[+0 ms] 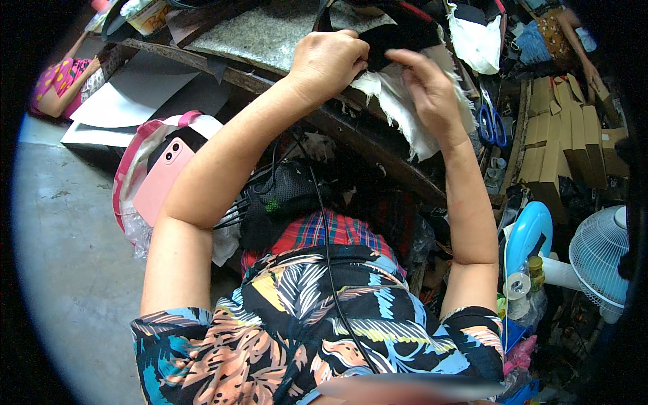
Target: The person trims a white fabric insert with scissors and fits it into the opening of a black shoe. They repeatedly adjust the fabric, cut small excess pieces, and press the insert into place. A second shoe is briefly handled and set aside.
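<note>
Two bare hands meet at a folded black piece of material (399, 32), which extends away from the person beyond them, its long axis unclear, beside a grey, mottled worktop (253, 37). The left hand (331, 62) curls its fingers inward at the piece's edge, any grip hidden; the right hand (428, 91) is open, before one white, fray-edged cloth (391, 104). One pair of blue-handled scissors (492, 121) sits to its right.

A cramped workshop, it seems: scuffed worktop (260, 34), frayed cloth (393, 111), scissors (491, 125) beside it, stacked cardboard (563, 138), worn grey floor (64, 236).
</note>
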`<state>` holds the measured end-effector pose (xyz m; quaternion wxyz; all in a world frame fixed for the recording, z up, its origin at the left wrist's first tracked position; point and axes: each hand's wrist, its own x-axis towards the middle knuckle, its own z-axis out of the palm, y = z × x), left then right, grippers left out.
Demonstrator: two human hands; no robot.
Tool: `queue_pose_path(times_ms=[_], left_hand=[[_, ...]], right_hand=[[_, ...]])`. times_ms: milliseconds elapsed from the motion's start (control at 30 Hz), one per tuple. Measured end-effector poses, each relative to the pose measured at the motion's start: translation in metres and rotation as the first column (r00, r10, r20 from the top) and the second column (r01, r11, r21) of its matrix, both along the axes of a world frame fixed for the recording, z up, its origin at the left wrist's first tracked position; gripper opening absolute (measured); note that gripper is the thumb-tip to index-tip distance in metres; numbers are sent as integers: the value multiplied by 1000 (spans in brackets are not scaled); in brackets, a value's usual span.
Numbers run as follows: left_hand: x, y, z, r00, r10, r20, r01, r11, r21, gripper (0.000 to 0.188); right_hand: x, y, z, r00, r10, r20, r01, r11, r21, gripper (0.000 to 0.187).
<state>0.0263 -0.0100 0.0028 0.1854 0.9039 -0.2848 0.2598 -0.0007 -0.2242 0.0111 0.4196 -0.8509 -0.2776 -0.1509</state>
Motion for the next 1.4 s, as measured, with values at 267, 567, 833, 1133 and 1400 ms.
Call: queue_pose_path(times_ms=[267,567,833,1133,1400], left_hand=[[13,22,6,953,-281,-109,276,959,-57,42],[12,24,3,941,-323,-101,327,944,33,27],[14,27,2,908,-418,25,418,908,18,14],[18,29,11,883,-467,-49,467,864,189,16],[20,14,29,895,-353,-274,374,927,30,23]], right_hand=[[17,-17,-5,986,93,136,-17,877,-480,37],[23,-30,-8,985,141,95,-81,880,-467,39],[-4,-58,-2,988,89,123,-1,813,-582,41],[-19,-73,-2,985,131,116,-2,672,-740,56],[-45,-128,25,979,-132,-154,103,978,-180,24]])
